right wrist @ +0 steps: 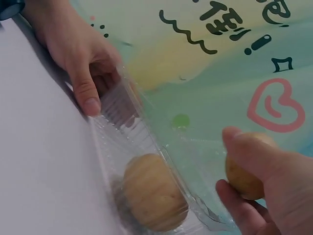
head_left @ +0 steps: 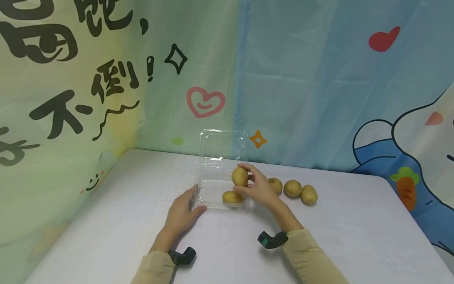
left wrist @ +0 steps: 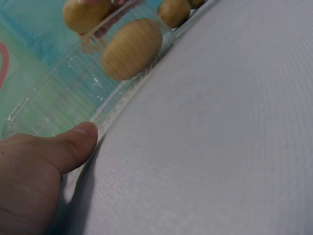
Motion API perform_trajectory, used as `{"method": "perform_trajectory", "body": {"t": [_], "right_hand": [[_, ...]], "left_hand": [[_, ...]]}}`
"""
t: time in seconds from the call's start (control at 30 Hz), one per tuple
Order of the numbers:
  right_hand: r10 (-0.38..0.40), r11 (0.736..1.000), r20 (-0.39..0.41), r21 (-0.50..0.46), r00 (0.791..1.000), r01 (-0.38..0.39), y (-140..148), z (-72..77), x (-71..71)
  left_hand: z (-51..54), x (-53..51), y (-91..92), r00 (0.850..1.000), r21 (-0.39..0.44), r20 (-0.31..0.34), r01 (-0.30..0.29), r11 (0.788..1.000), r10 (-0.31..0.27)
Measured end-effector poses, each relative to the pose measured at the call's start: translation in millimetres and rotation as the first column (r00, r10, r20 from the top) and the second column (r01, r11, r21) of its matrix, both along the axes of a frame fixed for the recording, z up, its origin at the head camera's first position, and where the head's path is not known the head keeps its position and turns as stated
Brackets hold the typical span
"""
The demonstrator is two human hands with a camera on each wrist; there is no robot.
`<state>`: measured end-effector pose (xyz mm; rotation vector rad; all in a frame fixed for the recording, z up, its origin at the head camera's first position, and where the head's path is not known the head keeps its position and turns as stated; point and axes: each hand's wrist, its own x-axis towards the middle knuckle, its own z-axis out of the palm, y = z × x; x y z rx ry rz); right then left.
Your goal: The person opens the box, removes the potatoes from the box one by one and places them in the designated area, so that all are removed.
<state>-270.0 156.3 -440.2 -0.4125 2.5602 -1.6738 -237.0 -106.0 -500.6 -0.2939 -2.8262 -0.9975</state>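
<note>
A clear plastic clamshell container [head_left: 212,193] lies on the table with its lid [head_left: 223,146] raised at the back. One potato [head_left: 232,197] rests inside, near the front right corner; the left wrist view shows this potato [left wrist: 132,49] through the clear wall. My left hand [head_left: 181,211] grips the container's front left corner, thumb along the front wall and fingers round the side. Between the thumb and fingers of my right hand [head_left: 260,189] is a second potato [head_left: 240,176], held above the container's right part. The right wrist view shows this potato [right wrist: 244,181] partly behind the thumb.
To the right of the container stand three more potatoes in a row: one [head_left: 275,185] partly behind my right hand, a middle one [head_left: 293,188] and an end one [head_left: 309,195]. A white cloth covers the table [head_left: 220,248]. Printed curtains [head_left: 301,98] hang behind and at the left.
</note>
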Motion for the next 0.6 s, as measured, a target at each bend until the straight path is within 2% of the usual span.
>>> {"method": "perform_trajectory", "body": {"t": [0.13, 0.3, 0.4, 0.6], "right_hand": [[-0.052, 0.999, -0.036, 0.008, 0.998, 0.052, -3, 1.0, 4.4], [-0.057, 0.998, -0.050, -0.022, 0.997, 0.056, -6, 2.0, 10.0], [-0.063, 0.997, -0.042, -0.048, 0.997, 0.061, -5, 3.3, 14.6], [-0.137, 0.990, -0.054, -0.026, 0.989, 0.136, 1, 8.0, 29.0]], "left_hand": [[-1.2, 0.0, -0.3, 1.000, 0.002, -0.009, 0.002, 1.000, -0.002], [-2.1, -0.2, -0.6, 1.000, 0.003, -0.027, 0.000, 1.000, 0.000], [-2.3, -0.5, -0.5, 1.000, 0.001, -0.024, -0.002, 1.000, 0.002], [-2.6, -2.2, -2.1, 1.000, -0.001, 0.018, 0.006, 1.000, -0.006]]}}
